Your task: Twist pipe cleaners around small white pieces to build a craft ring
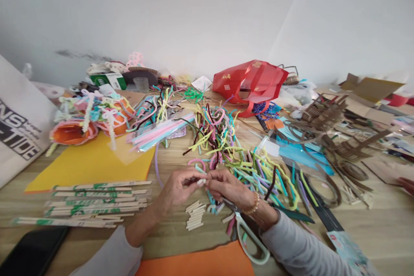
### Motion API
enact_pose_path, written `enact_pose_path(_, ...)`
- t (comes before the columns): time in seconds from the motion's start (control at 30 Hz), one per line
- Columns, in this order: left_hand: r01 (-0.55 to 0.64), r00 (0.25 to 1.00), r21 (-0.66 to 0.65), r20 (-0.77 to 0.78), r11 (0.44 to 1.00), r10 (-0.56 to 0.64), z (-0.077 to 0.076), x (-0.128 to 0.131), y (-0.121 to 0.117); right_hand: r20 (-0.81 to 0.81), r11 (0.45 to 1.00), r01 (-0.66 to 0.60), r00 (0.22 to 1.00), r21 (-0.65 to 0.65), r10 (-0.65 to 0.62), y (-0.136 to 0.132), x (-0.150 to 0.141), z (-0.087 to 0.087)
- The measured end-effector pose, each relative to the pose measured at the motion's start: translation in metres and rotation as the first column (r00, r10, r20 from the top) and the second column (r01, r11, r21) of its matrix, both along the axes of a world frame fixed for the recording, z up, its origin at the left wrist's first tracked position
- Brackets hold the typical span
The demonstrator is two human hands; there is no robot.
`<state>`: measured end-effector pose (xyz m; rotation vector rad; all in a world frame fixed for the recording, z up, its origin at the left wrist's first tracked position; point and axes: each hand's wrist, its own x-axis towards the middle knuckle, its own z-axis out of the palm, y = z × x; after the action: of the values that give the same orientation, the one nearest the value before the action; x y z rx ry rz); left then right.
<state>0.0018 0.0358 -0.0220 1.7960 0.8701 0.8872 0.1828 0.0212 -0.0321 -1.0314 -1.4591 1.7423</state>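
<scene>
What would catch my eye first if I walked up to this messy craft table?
The big heap of colourful pipe cleaners spreads across the middle of the wooden table, with a bright red bag behind it. Nearer the camera, the person's left hand and right hand meet over a small white piece.

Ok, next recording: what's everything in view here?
pipe cleaners: many, mixed colours, mid-table
straws: one bundle, pink and blue, back left
long sticks: several, pale with green print, front left
short sticks: one stack, pale, below the hands
scissors: one pair, white handles, front right of centre
yellow paper: one sheet, yellow, left
orange paper: one sheet, orange, front edge
red bag: one, red, far side
left hand: one, bare, pinching a small white piece
right hand: one, bare, pinching it too
</scene>
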Motion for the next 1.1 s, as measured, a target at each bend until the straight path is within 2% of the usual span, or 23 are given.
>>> enact_pose_path(0.17, -0.017, 0.998, -0.093, 0.056, 0.996, 0.022, -0.005, 0.001, 0.0, 0.033, 0.998, 0.022, 0.999, 0.055, -0.024, -0.001, 0.0, 0.001)
enact_pose_path(0.27, -0.036, 0.998, -0.099, 0.056, 0.994, 0.042, -0.012, 0.0, 0.002, 0.05, 0.995, 0.038, 0.998, 0.091, -0.043, -0.001, 0.0, 0.001)
enact_pose_path(0.37, -0.051, 0.998, -0.031, 0.03, 0.998, 0.052, -0.017, 0.0, 0.003, 0.082, 0.99, 0.05, 0.995, 0.129, -0.061, -0.002, -0.002, 0.001)
enact_pose_path(0.5, -0.114, 0.993, 0.123, -0.007, 0.986, 0.116, -0.021, 0.002, 0.001, 0.106, 0.986, 0.079, 0.99, 0.148, -0.095, -0.005, -0.006, 0.004)
enact_pose_path(0.6, -0.172, 0.985, 0.275, 0.02, 0.946, 0.174, -0.023, 0.004, -0.004, 0.132, 0.979, 0.091, 0.985, 0.181, -0.116, -0.008, -0.008, 0.009)
enact_pose_path(0.7, -0.189, 0.982, 0.379, 0.069, 0.906, 0.176, -0.026, 0.004, -0.007, 0.178, 0.968, 0.091, 0.975, 0.232, -0.135, -0.012, -0.008, 0.015)
enact_pose_path(0.87, -0.183, 0.983, 0.414, 0.089, 0.892, 0.161, -0.023, 0.004, -0.007, 0.205, 0.958, 0.086, 0.968, 0.273, -0.145, -0.014, -0.008, 0.017)
enact_pose_path(1.1, -0.223, 0.974, 0.372, 0.047, 0.901, 0.222, -0.019, 0.005, -0.007, 0.057, 0.977, 0.16, 0.984, 0.142, -0.169, -0.009, -0.012, 0.009)
